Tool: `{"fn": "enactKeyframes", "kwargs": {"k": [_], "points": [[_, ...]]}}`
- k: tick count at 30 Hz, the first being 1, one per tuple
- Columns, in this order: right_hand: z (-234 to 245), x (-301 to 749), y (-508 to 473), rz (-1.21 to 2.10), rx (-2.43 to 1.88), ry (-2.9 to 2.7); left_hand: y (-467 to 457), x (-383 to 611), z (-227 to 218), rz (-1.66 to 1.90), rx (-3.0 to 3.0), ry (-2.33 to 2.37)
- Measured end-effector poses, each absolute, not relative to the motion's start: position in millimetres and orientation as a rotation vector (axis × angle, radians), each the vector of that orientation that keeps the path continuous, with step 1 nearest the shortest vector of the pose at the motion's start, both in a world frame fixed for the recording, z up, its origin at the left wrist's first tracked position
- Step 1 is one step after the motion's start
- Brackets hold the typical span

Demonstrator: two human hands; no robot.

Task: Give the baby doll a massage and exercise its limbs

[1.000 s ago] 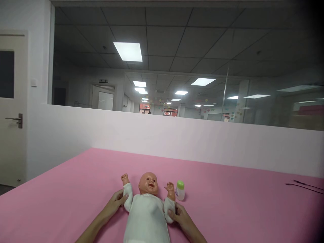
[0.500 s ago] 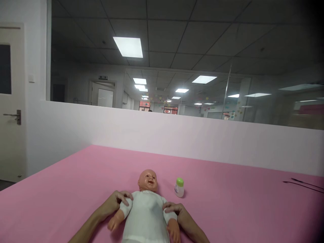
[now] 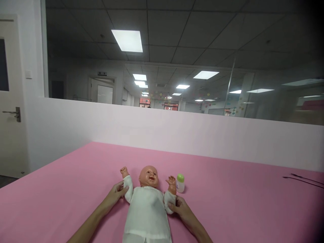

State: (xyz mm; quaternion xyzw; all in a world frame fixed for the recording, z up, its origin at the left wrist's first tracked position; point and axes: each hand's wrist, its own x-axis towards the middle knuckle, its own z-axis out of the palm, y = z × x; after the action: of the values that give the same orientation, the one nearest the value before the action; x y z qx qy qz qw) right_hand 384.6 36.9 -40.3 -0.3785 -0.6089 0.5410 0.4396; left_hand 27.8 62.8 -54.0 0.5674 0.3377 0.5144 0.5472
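A baby doll point(image 3: 148, 211) in a white long-sleeved top lies on its back on the pink table point(image 3: 76, 175), head toward the far side. Both doll arms are bent upward beside its head. My left hand point(image 3: 116, 193) is closed around the sleeve of the doll's arm on the left, thumb in front. On the other side, my right hand point(image 3: 181, 207) grips the doll's other sleeved arm near the elbow. A small clear bottle with a green cap point(image 3: 180, 184) stands just beyond the doll's raised hand on the right.
Two thin dark cords or stems point(image 3: 303, 180) lie at the table's right. A low white wall point(image 3: 177, 131) with a glass pane above it runs behind the table. A door point(image 3: 12, 111) is at the far left.
The doll's arms have gone from lying down along its sides to raised beside its head. My hands have shifted from resting over the sleeves to gripping them from outside.
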Motion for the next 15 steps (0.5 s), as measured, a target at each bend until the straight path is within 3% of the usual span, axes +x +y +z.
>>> {"fn": "enactKeyframes", "kwargs": {"k": [9,15], "points": [[-40,387,38,1.345,-0.852,-1.673,66,18,-59,0.937,1.660,0.600],[-42,386,36,1.342,-0.859,-1.621,64,18,-59,0.977,1.651,0.629]]}}
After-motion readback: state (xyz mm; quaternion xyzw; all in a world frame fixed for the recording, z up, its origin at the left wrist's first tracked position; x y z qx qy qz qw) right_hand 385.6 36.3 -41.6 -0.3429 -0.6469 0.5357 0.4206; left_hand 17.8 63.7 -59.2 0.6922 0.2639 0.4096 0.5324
